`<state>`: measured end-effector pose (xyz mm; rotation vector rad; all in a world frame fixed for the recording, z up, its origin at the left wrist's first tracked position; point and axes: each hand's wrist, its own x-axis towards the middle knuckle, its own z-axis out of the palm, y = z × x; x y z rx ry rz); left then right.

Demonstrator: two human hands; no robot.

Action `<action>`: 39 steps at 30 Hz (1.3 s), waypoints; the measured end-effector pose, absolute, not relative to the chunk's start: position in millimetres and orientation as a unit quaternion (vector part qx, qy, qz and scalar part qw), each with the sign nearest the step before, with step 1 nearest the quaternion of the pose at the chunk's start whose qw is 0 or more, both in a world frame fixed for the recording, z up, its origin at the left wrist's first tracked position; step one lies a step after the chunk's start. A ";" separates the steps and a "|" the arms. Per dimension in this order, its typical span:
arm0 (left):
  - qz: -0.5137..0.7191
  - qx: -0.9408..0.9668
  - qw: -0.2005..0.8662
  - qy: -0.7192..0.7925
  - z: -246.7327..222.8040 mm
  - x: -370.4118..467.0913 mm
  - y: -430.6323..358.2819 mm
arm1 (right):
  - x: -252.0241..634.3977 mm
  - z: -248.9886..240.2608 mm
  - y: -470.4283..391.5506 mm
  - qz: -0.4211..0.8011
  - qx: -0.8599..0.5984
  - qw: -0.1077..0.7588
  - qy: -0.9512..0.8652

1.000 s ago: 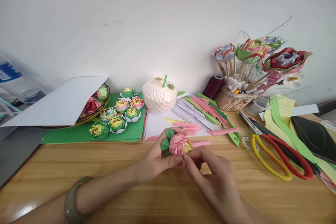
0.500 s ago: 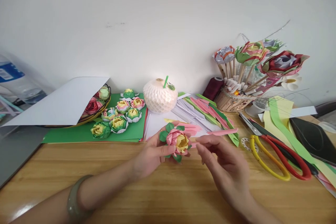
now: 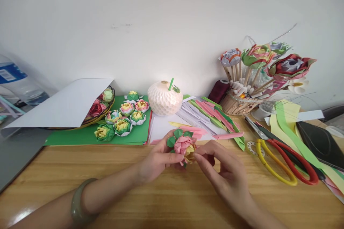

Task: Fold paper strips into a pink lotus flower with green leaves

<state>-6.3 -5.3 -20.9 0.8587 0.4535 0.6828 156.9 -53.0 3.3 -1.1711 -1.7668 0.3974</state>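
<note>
Gripping pink-yellow paper flower in L hand, approx 5 o'clock from view ctr — pinching its 4 o'clock edge w/ R hand, prob. shaping petals — likely calling for light, steady finger pressure next

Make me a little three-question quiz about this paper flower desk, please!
1. Pick one. The left hand is holding:
a) a water bottle
b) a paper flower
c) a spool of thread

2. True or false: the scissors have two blue handles.

3. Fill in the colour: the group of small flowers lies on ____ sheets.

Key: 1: b. 2: False, one is yellow and one is red. 3: green.
</note>
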 end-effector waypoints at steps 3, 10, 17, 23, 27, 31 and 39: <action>0.367 0.408 0.804 0.229 -22.8 -5.8 -5.8 | 157.9 4.5 -52.4 0.196 -0.505 0.474 -0.694; 0.395 0.499 0.728 0.255 -26.1 -6.6 -8.3 | 156.1 3.2 -49.1 0.251 -0.530 0.437 -0.683; 0.401 0.555 0.682 0.258 -24.1 -3.1 -8.6 | 155.1 -5.0 -51.6 0.172 -0.509 0.436 -0.722; 0.396 0.556 0.685 0.254 -22.9 -2.5 -10.4 | 153.8 -5.6 -50.0 0.192 -0.527 0.428 -0.709; 0.389 0.553 0.690 0.258 -22.8 -2.5 -11.3 | 153.1 -1.5 -48.4 0.212 -0.546 0.411 -0.698; 0.390 0.555 0.692 0.246 -23.4 -2.2 -11.5 | 152.7 -0.6 -47.7 0.187 -0.561 0.397 -0.702; 0.397 0.602 0.645 0.252 -23.3 -0.8 -12.7 | 153.3 -11.5 -49.7 -0.002 -0.544 0.399 -0.738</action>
